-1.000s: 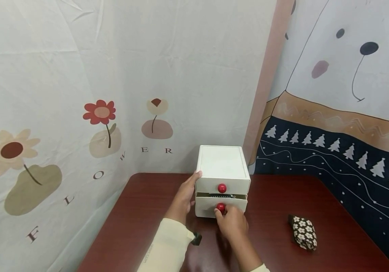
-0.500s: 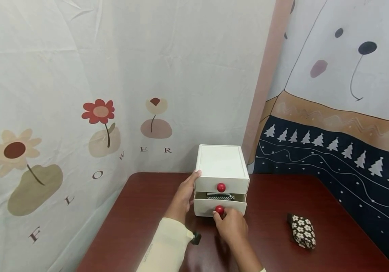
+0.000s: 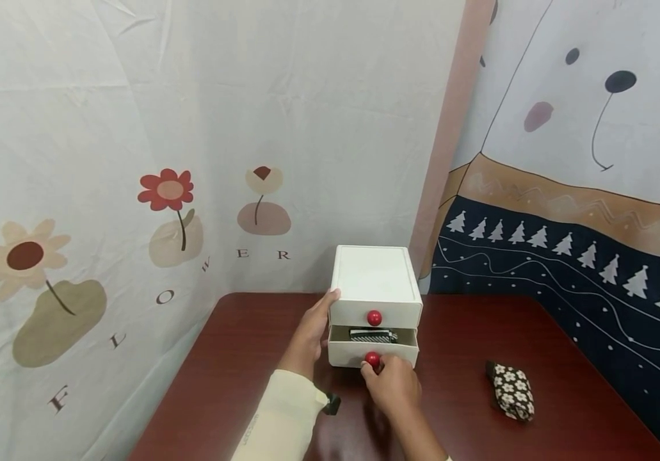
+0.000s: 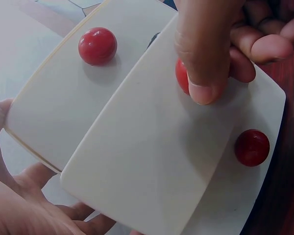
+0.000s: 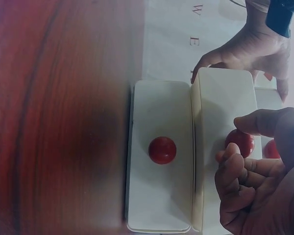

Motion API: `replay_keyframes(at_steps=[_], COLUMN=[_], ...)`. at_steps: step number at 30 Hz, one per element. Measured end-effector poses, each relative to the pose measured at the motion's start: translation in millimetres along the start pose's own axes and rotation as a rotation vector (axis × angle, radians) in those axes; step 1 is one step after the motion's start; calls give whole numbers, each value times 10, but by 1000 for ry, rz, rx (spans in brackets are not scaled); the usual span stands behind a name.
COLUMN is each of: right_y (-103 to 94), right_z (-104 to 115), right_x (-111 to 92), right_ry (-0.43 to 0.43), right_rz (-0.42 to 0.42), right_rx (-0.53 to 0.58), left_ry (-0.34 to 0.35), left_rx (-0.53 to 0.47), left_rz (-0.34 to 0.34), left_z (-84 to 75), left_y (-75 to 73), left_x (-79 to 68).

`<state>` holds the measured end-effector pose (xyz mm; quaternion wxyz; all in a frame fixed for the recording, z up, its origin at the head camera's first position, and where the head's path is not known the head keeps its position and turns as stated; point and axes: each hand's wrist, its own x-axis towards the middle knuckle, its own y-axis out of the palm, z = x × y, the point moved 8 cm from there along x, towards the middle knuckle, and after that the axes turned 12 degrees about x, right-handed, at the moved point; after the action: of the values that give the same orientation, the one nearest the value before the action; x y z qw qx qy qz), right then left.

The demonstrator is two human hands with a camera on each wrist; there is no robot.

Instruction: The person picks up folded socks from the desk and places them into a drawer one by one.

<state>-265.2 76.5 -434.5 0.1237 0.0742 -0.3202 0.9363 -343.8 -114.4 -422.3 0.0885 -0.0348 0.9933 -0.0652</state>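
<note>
Two printed cloths, a pale flower one (image 3: 330, 102) and a dark-based one with white trees (image 3: 583, 282), hang behind a reddish-brown tabletop (image 3: 220, 371). Near its far edge, on the tabletop, stands a white drawer cabinet (image 3: 372, 272), with its middle drawer (image 3: 344, 354) partly out. Both cabinet and drawer look like stiff, smooth plastic, probably light enough that a pull could drag the whole body, so a steadying hold on the side wall suits it. The left hand (image 3: 312, 330) lies along the cabinet's left side, its fingers spread against the wall and its thumb up by the top edge. The right hand (image 3: 395, 384) pinches the middle knob (image 3: 372, 359) between thumb and fingers; this glossy ball may be a little slippery, but its round shape gives the best place to take hold. Counted out, there are one cabinet, three drawers and three red knobs, the others being the upper knob (image 3: 374, 317) and the lower knob (image 5: 162, 150). Inside the drawer shows black-and-white patterned stuff (image 3: 372, 335); whether it is one piece or several, I cannot tell. One flower-print pouch (image 3: 512, 390), seemingly soft, lies well apart on the right.
</note>
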Motion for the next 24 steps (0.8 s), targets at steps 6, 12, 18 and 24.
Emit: replay_keyframes(at_steps=[6,12,18,24], right_y=[17,42,57,64], right_z=[-34,-35,-26,-11], right_x=[47,86,111,150], right_ry=[17,13,3,-7], right_rz=[15,24,28,29], right_rx=[-6,-2,15,26], left_ry=[-9,-10,-18,-24], left_rx=[9,5,-9,-18], left_rz=[2,-9,-21,-18], left_z=[15,8,21,23], left_y=[12,1,-4,4], left_x=[4,20,42,30])
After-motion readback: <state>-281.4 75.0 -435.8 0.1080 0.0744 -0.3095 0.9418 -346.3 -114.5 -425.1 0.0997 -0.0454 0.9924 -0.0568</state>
